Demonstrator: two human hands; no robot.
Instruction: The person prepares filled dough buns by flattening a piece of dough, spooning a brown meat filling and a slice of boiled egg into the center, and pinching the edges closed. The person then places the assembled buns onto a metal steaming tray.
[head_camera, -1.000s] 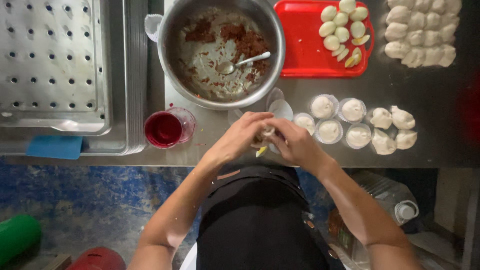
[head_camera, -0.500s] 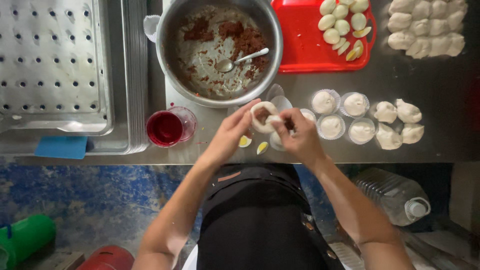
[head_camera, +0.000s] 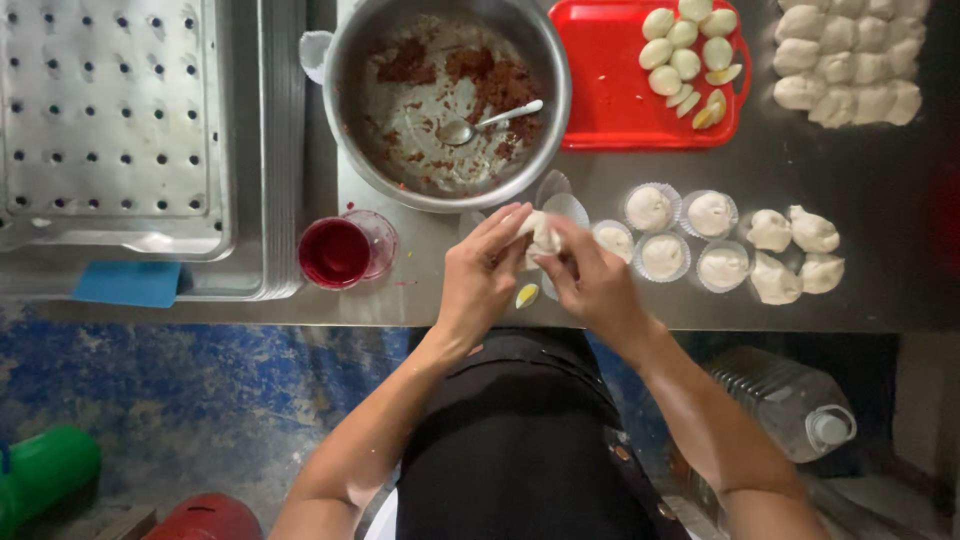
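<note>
My left hand (head_camera: 482, 275) and right hand (head_camera: 590, 285) pinch one dough piece (head_camera: 542, 235) between their fingertips, held just above the steel table (head_camera: 880, 180) so I can work it freely. An egg wedge (head_camera: 526, 295) lies beneath. Paper-cupped buns (head_camera: 685, 238) line up at my right, the filling bowl (head_camera: 450, 100) sits close ahead.

A single head-worn camera looks almost straight down from above the person, its top edge facing away from the body across the grey metal worktop (head_camera: 860, 170). It sits close enough that the forearms and the dark apron (head_camera: 520, 440) fill the lower middle, while the blue-mottled floor (head_camera: 200, 390) shows below the counter edge. With only one view, no part of the scene is shared with another.
</note>
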